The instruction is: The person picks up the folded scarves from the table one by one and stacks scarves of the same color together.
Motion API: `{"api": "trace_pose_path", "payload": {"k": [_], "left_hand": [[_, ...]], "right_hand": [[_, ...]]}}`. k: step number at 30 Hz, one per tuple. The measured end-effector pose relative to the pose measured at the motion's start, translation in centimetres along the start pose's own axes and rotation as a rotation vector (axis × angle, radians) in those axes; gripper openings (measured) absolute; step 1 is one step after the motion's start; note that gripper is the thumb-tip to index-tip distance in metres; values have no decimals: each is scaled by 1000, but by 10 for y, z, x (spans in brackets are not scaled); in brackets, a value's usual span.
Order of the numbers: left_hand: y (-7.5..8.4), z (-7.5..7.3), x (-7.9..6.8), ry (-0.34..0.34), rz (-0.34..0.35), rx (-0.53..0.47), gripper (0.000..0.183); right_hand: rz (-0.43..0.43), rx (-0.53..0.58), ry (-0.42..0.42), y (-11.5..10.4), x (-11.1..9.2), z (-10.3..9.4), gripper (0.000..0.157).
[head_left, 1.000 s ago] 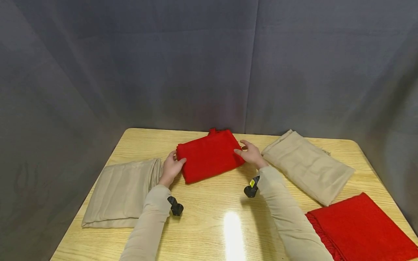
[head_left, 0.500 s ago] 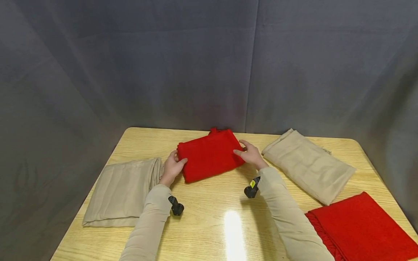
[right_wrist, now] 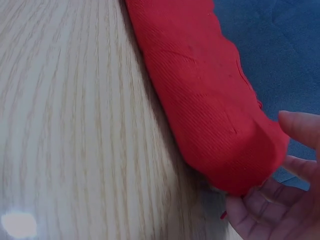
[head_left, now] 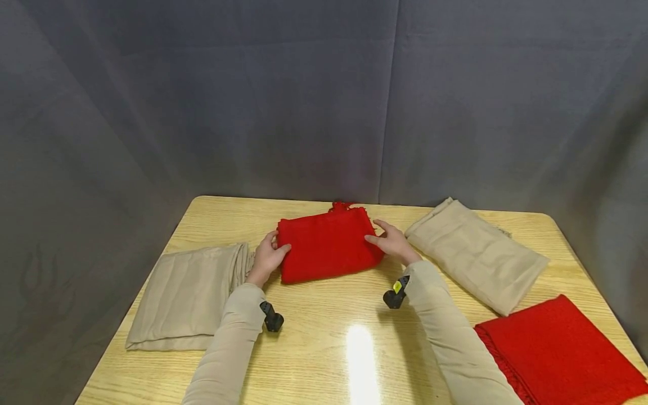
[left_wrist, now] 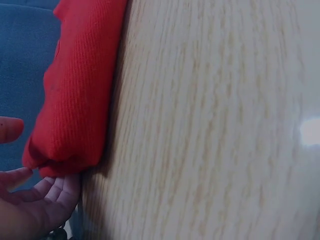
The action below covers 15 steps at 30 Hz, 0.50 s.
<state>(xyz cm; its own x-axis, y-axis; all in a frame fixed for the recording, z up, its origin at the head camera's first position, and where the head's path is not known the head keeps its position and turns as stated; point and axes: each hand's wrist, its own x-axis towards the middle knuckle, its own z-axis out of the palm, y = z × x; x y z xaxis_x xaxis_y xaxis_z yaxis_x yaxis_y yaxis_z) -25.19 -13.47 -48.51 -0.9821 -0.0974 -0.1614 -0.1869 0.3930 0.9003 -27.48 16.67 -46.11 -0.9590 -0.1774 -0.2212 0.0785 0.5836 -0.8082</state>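
Observation:
A folded red scarf [head_left: 329,244] lies near the back of the table, its fringe poking out at the far edge. My left hand [head_left: 266,257] holds its left end, thumb over the top face. In the left wrist view, the fingers [left_wrist: 62,195] curve in under that end. Across from it, my right hand [head_left: 392,242] grips the right end, the thumb on top and the index finger stretched out beyond. The right wrist view shows the scarf's rounded end [right_wrist: 240,155] resting against the curled fingers [right_wrist: 265,205].
To the left lies a folded beige cloth [head_left: 187,301], partly behind my left forearm. Another beige cloth [head_left: 476,253] lies slanted at the back right. A second red scarf [head_left: 567,351] with fringe is at the front right. A dark curtain [head_left: 304,101] hangs behind the wooden table [head_left: 314,349].
The held red scarf has turned slightly clockwise, so its long edges run closer to level. My right hand has shifted a little right and nearer; the left hand has barely moved.

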Motion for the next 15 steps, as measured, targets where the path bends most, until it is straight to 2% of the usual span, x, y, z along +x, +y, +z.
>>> {"api": "trace_pose_path", "payload": {"k": [9, 15], "left_hand": [[4, -1, -3, -23, 2, -18, 60], [5, -1, -5, -28, 1, -20, 59]], "right_hand": [[7, 33, -29, 3, -4, 0, 65], [-6, 109, 19, 12, -2, 5, 55]]}}
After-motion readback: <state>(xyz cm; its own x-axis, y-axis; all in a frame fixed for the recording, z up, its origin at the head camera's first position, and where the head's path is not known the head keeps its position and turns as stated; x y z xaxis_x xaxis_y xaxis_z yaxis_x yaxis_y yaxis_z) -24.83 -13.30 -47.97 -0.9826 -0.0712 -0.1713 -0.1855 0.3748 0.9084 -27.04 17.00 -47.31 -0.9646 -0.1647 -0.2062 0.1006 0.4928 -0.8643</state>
